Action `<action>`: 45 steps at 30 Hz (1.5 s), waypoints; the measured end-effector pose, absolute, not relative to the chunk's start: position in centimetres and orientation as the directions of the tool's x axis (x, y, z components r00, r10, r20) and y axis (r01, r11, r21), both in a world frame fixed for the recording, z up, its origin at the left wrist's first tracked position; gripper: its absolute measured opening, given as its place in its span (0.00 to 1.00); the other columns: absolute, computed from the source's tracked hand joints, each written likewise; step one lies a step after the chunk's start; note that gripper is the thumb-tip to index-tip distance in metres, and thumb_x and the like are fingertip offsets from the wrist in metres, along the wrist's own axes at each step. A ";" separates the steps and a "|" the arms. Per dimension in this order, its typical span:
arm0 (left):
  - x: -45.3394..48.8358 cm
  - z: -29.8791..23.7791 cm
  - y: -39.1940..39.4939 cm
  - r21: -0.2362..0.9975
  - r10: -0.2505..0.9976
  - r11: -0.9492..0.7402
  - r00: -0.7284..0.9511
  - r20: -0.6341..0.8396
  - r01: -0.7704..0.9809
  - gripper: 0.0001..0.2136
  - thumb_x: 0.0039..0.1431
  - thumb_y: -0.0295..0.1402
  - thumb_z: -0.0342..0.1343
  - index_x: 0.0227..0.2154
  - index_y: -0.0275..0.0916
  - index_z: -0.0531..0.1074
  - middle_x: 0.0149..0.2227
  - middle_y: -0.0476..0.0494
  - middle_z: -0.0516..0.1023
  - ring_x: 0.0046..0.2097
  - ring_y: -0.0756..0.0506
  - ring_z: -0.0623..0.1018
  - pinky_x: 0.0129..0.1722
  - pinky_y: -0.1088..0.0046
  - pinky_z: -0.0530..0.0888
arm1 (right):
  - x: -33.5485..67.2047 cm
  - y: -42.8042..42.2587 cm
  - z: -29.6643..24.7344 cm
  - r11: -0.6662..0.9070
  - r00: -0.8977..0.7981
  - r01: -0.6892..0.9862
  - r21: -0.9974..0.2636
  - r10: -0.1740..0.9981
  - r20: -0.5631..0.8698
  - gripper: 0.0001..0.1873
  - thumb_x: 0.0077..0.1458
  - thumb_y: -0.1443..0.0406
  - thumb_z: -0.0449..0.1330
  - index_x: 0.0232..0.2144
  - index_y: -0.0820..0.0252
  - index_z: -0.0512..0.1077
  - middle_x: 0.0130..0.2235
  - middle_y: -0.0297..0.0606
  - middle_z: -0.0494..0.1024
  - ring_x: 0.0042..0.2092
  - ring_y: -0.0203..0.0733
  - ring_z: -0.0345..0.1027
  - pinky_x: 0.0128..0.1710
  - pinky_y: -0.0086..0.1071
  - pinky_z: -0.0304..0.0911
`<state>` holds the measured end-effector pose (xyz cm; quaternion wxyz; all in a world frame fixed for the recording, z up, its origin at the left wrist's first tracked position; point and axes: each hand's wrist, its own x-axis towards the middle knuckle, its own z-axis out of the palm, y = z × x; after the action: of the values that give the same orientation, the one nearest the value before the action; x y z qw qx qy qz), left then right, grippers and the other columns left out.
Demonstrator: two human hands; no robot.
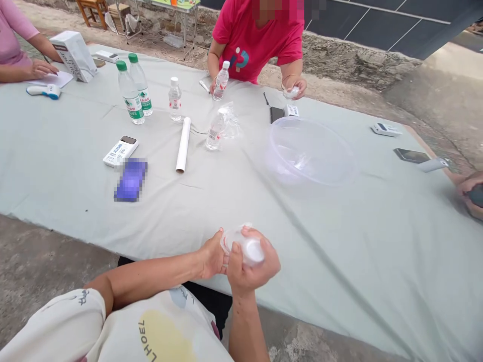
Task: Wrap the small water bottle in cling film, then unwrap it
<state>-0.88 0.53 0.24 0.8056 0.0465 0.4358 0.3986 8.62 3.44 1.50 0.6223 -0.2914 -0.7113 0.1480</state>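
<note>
Both my hands meet at the near edge of the table over a small clear plastic bottle (245, 246) with a white cap. My right hand (252, 269) is wrapped round its capped end. My left hand (212, 254) pinches the other end with thumb and fingers. The bottle lies roughly level between them, partly hidden by my fingers. A large clear plastic bowl (307, 151) stands on the pale green cloth (358, 241) beyond my hands.
Two green-capped water bottles (134, 90), small clear bottles (174, 98), a white roll (183, 145), a white device (121, 150) and a blurred purple thing (131, 179) lie on the left. A person in red (260, 45) holds a bottle opposite. Another person's hand (470, 193) rests at right.
</note>
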 end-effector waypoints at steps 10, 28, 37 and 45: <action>-6.0 -0.8 3.1 0.963 0.999 0.033 -0.043 -0.022 0.269 0.30 0.59 0.34 0.57 0.65 0.42 0.57 0.65 0.36 0.64 0.63 0.37 0.67 0.59 0.56 0.69 | 6.1 8.7 1.3 0.455 -0.077 0.165 -0.875 0.890 0.449 0.16 0.60 0.64 0.61 0.51 0.50 0.67 0.46 0.38 0.75 0.51 0.42 0.71 0.52 0.41 0.68; -7.6 -7.4 4.3 0.789 0.973 -0.151 -0.050 0.224 0.595 0.12 0.63 0.28 0.48 0.45 0.38 0.73 0.53 0.35 0.74 0.56 0.41 0.74 0.56 0.58 0.73 | -2.8 32.6 2.2 0.582 -0.056 0.256 -0.772 0.806 0.590 0.25 0.62 0.55 0.51 0.59 0.53 0.58 0.58 0.43 0.63 0.62 0.45 0.60 0.62 0.49 0.57; -7.9 -7.3 4.5 0.802 0.972 -0.161 -0.051 0.231 0.575 0.10 0.64 0.28 0.47 0.41 0.38 0.74 0.51 0.35 0.75 0.54 0.41 0.75 0.53 0.60 0.74 | -5.5 39.7 2.1 0.489 -0.333 0.433 -0.757 0.868 0.369 0.33 0.55 0.50 0.62 0.56 0.56 0.59 0.56 0.46 0.69 0.60 0.52 0.62 0.60 0.54 0.57; -7.9 -7.0 4.4 0.825 0.974 -0.165 -0.041 0.222 0.540 0.10 0.64 0.28 0.47 0.40 0.38 0.74 0.50 0.35 0.76 0.53 0.42 0.76 0.53 0.61 0.74 | 5.9 42.3 7.3 0.368 -0.146 0.662 -0.653 0.918 0.369 0.14 0.61 0.56 0.57 0.43 0.58 0.70 0.49 0.46 0.72 0.58 0.52 0.65 0.61 0.59 0.53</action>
<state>-7.88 4.45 -6.95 0.2619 0.6410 0.5907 0.4143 5.91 42.30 7.28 0.3745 -0.5354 -0.7375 0.1710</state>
